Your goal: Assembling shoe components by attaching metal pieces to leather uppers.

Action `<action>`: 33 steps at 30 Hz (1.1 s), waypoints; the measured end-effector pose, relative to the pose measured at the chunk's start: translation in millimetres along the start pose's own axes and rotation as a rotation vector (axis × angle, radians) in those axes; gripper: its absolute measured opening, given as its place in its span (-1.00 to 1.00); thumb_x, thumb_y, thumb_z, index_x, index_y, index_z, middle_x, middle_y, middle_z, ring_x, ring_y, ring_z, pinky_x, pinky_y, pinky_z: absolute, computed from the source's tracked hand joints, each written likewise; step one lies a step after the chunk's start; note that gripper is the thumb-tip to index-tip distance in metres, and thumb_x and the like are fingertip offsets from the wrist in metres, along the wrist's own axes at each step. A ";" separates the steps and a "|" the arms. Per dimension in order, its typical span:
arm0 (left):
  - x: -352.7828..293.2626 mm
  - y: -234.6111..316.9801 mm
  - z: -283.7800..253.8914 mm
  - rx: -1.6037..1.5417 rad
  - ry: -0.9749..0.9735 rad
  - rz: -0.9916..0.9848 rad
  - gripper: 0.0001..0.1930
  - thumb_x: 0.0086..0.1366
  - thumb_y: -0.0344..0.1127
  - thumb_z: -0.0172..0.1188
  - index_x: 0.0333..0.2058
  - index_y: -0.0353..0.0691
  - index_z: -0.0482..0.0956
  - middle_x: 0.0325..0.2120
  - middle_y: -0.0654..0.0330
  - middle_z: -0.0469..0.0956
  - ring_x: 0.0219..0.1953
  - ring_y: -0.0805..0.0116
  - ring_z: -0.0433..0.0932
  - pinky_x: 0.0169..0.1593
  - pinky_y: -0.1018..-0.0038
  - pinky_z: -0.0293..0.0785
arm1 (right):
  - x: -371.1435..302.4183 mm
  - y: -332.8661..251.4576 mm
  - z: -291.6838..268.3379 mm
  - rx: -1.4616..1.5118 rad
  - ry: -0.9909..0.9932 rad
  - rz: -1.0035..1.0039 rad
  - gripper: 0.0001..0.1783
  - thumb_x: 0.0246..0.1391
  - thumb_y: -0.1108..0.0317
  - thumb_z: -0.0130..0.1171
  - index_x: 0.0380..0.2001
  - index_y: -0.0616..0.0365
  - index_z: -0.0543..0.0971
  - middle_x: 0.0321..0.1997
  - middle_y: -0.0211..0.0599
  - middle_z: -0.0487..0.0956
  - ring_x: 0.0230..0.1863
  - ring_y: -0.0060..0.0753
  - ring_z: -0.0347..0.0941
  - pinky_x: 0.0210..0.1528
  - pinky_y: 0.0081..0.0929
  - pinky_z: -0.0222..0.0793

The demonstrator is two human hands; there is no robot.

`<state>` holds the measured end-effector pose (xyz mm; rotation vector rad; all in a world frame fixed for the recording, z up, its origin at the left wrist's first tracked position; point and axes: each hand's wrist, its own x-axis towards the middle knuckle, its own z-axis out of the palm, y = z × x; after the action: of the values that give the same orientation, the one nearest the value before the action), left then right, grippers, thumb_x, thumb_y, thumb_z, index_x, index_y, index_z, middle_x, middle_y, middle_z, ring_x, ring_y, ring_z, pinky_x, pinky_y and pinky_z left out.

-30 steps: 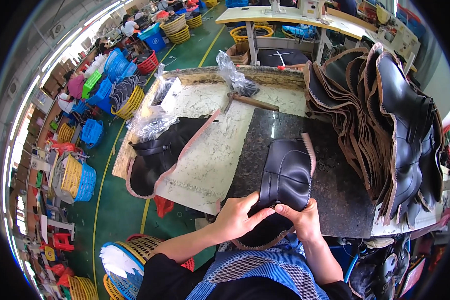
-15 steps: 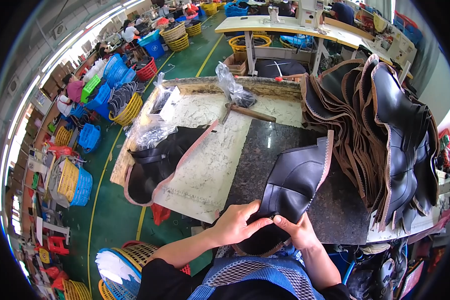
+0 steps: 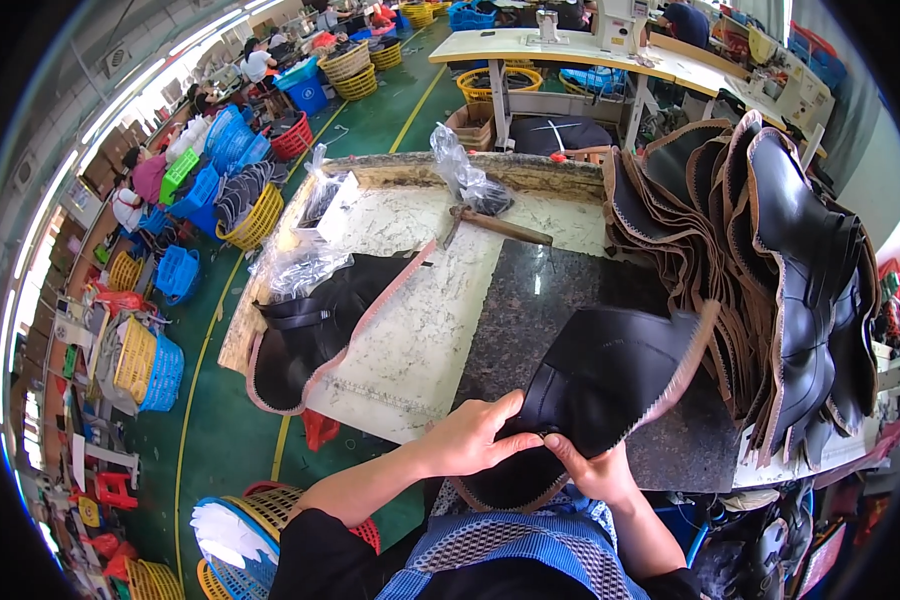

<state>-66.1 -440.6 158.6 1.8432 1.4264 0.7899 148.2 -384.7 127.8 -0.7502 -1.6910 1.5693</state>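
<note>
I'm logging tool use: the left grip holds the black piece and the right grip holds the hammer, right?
Not quite: the right grip also holds the black piece; the hammer lies on the bench, as the head view shows. The left grip is as you said.

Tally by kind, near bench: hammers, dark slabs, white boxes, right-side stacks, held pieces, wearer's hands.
Hammer: 1
Dark slab: 1
White box: 1
Stack of black pieces: 1
Held black piece: 1
Hands: 2 (left hand, right hand)
Total: 7
</note>
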 end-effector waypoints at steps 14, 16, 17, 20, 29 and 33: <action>1.8 5.7 21.7 -0.125 0.326 -0.055 -0.70 0.24 -0.24 0.39 -0.28 -0.42 0.59 -0.41 0.00 0.62 -0.41 0.15 0.66 -0.36 0.40 0.56 | -6.9 5.3 18.1 0.137 0.316 0.030 -0.74 0.11 0.51 0.36 -0.14 0.33 0.59 -0.18 -0.31 0.65 -0.18 -0.46 0.56 -0.06 -0.51 0.49; 1.7 0.0 26.1 -0.074 0.323 -0.003 -0.70 0.25 -0.26 0.37 -0.26 -0.43 0.59 -0.37 -0.02 0.61 -0.37 0.12 0.66 -0.33 0.38 0.57 | -7.1 6.4 17.5 0.125 0.326 0.023 -0.77 0.11 0.54 0.34 -0.15 0.33 0.61 -0.18 -0.29 0.65 -0.18 -0.45 0.57 -0.07 -0.50 0.51; 2.0 -1.8 27.6 -0.024 0.319 0.049 -0.71 0.26 -0.28 0.36 -0.24 -0.44 0.58 -0.33 -0.04 0.61 -0.33 0.08 0.66 -0.29 0.36 0.57 | -7.1 6.6 16.1 0.198 0.311 0.042 -0.75 0.11 0.53 0.34 -0.12 0.33 0.60 -0.16 -0.29 0.65 -0.15 -0.44 0.57 -0.05 -0.49 0.51; 3.9 -3.2 27.8 0.002 0.273 0.078 -0.70 0.28 -0.28 0.32 -0.20 -0.44 0.56 -0.27 -0.06 0.60 -0.30 -0.02 0.64 -0.22 0.30 0.57 | -5.6 8.6 9.2 0.266 0.266 0.072 -0.69 0.11 0.52 0.35 -0.07 0.32 0.57 -0.11 -0.28 0.64 -0.11 -0.44 0.56 0.00 -0.48 0.49; 9.6 -15.6 3.7 -0.197 0.005 -0.198 -0.38 0.33 -0.05 0.28 0.05 -0.59 0.44 -0.10 -0.30 0.58 -0.03 -0.06 0.62 0.04 0.27 0.52 | -3.0 10.6 13.9 0.194 0.237 0.044 -0.62 0.09 0.49 0.38 -0.03 0.30 0.54 -0.07 -0.28 0.62 -0.06 -0.41 0.54 0.08 -0.43 0.45; 13.6 -13.6 -7.6 -0.394 -0.186 -0.093 -0.55 0.36 -0.13 0.25 0.02 -0.41 0.51 -0.13 -0.07 0.64 -0.11 0.22 0.62 0.00 0.34 0.51 | -7.6 0.6 17.4 0.168 0.237 0.055 -0.65 0.06 0.54 0.36 -0.06 0.28 0.56 -0.10 -0.33 0.60 -0.09 -0.43 0.52 0.08 -0.44 0.42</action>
<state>-76.9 -423.8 153.0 1.4960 1.1356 0.7678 138.5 -401.0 126.1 -0.8645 -1.3612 1.5691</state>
